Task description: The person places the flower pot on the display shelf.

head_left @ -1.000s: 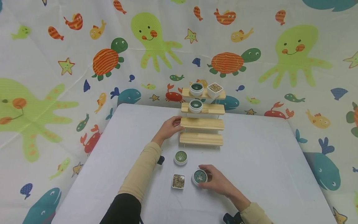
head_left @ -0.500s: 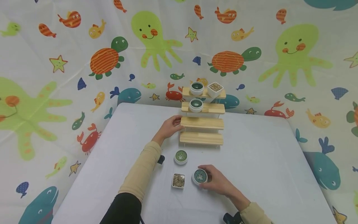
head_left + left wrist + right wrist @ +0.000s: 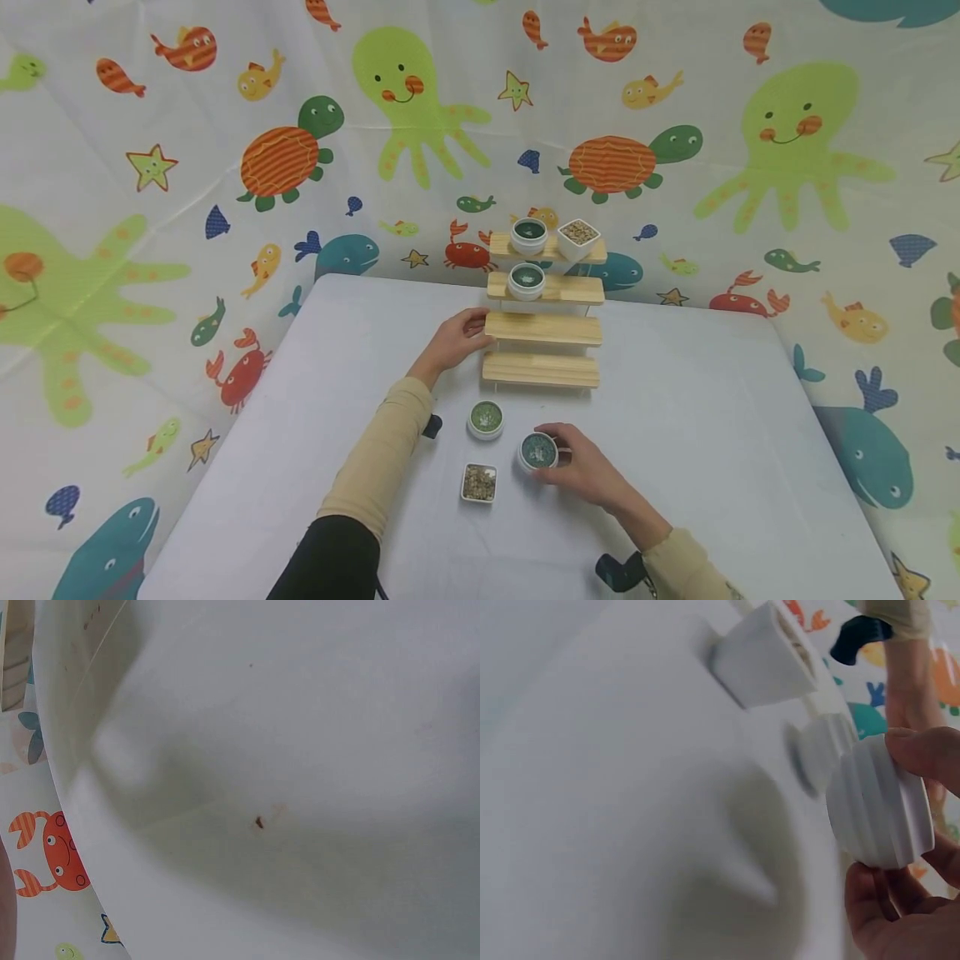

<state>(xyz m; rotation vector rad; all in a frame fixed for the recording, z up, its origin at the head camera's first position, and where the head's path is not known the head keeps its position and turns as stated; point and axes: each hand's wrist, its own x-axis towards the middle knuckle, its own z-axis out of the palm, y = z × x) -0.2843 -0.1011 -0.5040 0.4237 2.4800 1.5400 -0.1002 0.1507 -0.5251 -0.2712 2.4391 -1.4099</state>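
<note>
My right hand [image 3: 581,468] grips a small round white pot [image 3: 538,452] with a dark green top, thumb on one side and fingers on the other. In the right wrist view the pot's ribbed white side [image 3: 874,802] shows, raised above the cloth with its shadow apart from it. My left hand [image 3: 453,340] holds the left side of a four-tier wooden stand [image 3: 542,329] at its second-lowest plank. A round white pot with a lighter green top [image 3: 486,419] and a square white pot of brownish bits [image 3: 478,483] stand on the table, left of the held pot.
The top plank bears a dark green round pot [image 3: 528,235] and a square pot of pale bits [image 3: 578,237]. Another dark green round pot [image 3: 527,281] sits on the plank below. Behind the white-covered table [image 3: 690,400] hangs a sea-animal curtain [image 3: 450,75].
My right hand has lifted the dark green round pot and shifted it slightly forward, toward the stand. My left hand keeps its place on the stand.
</note>
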